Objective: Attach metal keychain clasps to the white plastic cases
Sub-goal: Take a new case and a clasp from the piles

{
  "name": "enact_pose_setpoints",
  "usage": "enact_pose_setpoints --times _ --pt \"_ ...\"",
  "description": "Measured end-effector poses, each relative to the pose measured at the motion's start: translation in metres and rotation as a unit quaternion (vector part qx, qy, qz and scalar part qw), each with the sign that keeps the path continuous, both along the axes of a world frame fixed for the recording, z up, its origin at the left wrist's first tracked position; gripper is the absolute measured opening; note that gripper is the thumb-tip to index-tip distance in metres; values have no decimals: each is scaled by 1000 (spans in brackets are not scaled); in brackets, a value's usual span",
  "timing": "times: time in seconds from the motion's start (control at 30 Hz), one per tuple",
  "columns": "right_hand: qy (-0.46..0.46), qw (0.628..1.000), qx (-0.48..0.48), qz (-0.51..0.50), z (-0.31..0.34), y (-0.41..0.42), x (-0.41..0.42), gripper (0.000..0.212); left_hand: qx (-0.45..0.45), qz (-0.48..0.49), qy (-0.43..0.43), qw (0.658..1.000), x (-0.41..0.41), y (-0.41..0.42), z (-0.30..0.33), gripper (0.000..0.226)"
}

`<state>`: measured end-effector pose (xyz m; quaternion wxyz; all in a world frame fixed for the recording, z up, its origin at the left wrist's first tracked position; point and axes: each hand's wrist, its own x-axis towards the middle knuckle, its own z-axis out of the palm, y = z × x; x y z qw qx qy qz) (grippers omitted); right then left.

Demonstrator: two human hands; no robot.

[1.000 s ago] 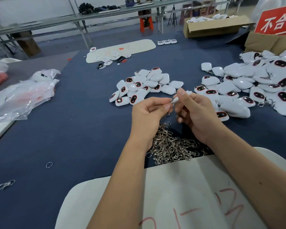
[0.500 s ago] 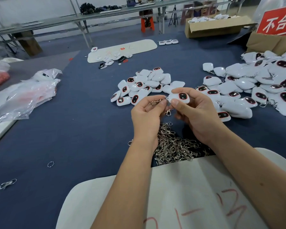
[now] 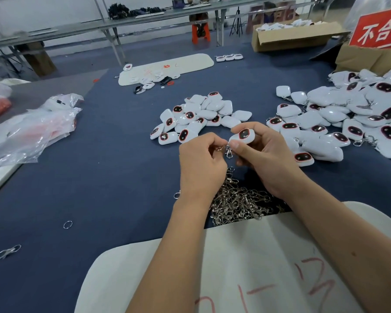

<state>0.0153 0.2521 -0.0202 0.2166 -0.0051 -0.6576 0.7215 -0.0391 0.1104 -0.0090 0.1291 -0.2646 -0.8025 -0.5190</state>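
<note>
My right hand [image 3: 265,159] grips a white plastic case [image 3: 243,136] with a dark oval window rimmed in red, face up above the blue table. My left hand [image 3: 201,163] pinches a metal keychain clasp [image 3: 228,151] at the case's lower left corner, where clasp and case meet. A heap of loose metal clasps [image 3: 237,199] lies on the table just under my hands. A small pile of white cases [image 3: 196,117] sits beyond my hands. A much larger pile of cases [image 3: 348,118], some with clasps showing, spreads to the right.
A white pad with red marks [image 3: 257,267] covers the near table edge. Clear plastic bags [image 3: 34,129] lie at left. A loose ring [image 3: 67,224] and a clasp [image 3: 8,251] lie at lower left. Cardboard boxes [image 3: 291,37] and a red sign [image 3: 379,28] stand at the back right.
The case has turned from edge-on to face up in my right hand. Both hands dropped slightly, and my left hand brought the clasp in against the case's corner.
</note>
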Motion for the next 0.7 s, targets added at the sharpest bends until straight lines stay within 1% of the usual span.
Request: enact_pose_setpoints --times 0.1,0.13,0.17,0.2,0.27,0.3,0.37,0.43,0.5,0.57,0.63,0.7 --pt "-2 999 50 -22 0 -2 0 21 -67 3 56 996 -1 -2 0 26" --pt "-2 998 51 -27 0 -2 0 20 -71 8 62 996 1 -1 0 26" --pt "-4 999 40 -29 0 -2 0 20 -55 13 55 997 2 0 0 25" --pt "-8 999 16 -29 0 -2 0 20 -17 20 29 999 4 2 0 21" --pt "-18 999 -47 -15 3 -1 0 21 91 28 -71 993 6 7 2 13" --pt "-20 997 -77 0 4 -1 0 24 140 20 -132 981 6 9 3 11" --pt "-16 991 -125 35 7 -1 1 33 218 -23 -238 946 5 11 5 10" --pt "-7 986 -154 58 9 -1 2 35 275 -65 -312 907 6 12 7 11" --pt "-6 983 -172 68 9 0 2 34 312 -89 -364 873 7 12 9 11" --pt "-13 981 -180 69 10 0 2 33 329 -100 -393 853 8 11 11 14" --pt "-22 981 -181 69 10 0 1 32 331 -101 -403 847 8 11 11 22" --pt "-26 981 -181 70 10 1 1 29 321 -101 -401 852 7 10 12 26"
